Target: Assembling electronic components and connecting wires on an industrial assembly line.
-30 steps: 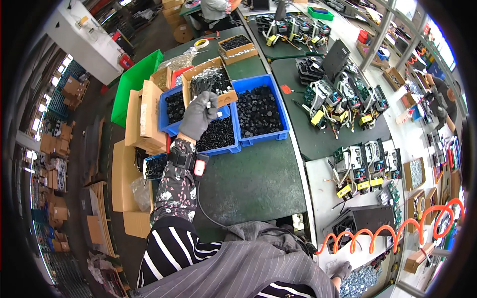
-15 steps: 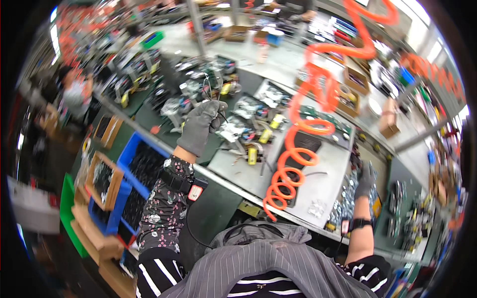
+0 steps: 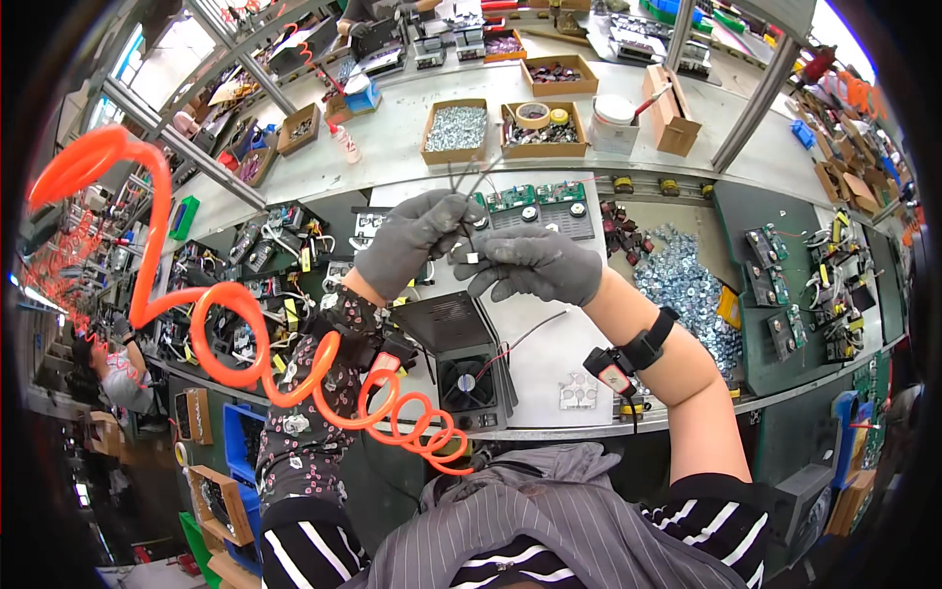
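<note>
Gloves on both hands, centre frame. Left hand [image 3: 410, 239] pinches thin wire leads [image 3: 469, 185] that fan upward from its fingertips; right hand [image 3: 535, 263] pinches a small pale component [image 3: 472, 258] (detail too small to tell) just below, above the black fan unit [image 3: 464, 365].

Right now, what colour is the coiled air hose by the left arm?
Bright orange; the coiled hose shows best in the head view, looping past the left hand's sleeve.
</note>
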`<state>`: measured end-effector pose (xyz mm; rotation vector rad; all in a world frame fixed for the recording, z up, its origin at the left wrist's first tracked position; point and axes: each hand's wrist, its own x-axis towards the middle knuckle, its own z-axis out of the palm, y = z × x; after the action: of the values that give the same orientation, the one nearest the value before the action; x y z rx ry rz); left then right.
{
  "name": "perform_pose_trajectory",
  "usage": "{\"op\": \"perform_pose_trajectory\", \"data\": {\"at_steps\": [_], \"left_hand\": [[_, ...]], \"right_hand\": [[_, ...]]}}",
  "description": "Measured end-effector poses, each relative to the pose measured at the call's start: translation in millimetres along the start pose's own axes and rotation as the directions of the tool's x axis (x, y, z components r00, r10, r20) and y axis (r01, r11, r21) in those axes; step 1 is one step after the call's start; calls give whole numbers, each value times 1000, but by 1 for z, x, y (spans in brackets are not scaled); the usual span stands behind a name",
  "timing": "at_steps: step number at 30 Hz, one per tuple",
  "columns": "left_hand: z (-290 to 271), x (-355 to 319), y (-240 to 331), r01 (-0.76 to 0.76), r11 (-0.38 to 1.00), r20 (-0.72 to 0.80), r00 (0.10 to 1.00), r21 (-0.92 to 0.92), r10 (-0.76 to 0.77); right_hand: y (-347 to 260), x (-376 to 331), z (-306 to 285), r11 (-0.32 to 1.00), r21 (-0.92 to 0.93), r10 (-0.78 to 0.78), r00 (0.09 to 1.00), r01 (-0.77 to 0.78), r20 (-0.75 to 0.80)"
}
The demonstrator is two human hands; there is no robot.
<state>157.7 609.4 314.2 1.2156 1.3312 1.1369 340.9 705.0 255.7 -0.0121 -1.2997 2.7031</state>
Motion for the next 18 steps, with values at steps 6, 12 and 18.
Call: {"op": "perform_pose_trajectory", "data": {"at_steps": [6, 12, 18], "left_hand": [[4, 22, -7, 66, 998, -21, 998, -15, -66], [-10, 36, -19, 196, 980, -36, 980, 11, -196], [-49, 51, -53, 212, 946, -255, 956, 244, -149]], "right_hand": [[-2, 18, -37, 986, 144, 71, 991, -88, 116], [2, 48, -68, 988, -9, 149, 959, -152, 239], [-20, 72, -112, 976, 168, -156, 984, 139, 88]]}}
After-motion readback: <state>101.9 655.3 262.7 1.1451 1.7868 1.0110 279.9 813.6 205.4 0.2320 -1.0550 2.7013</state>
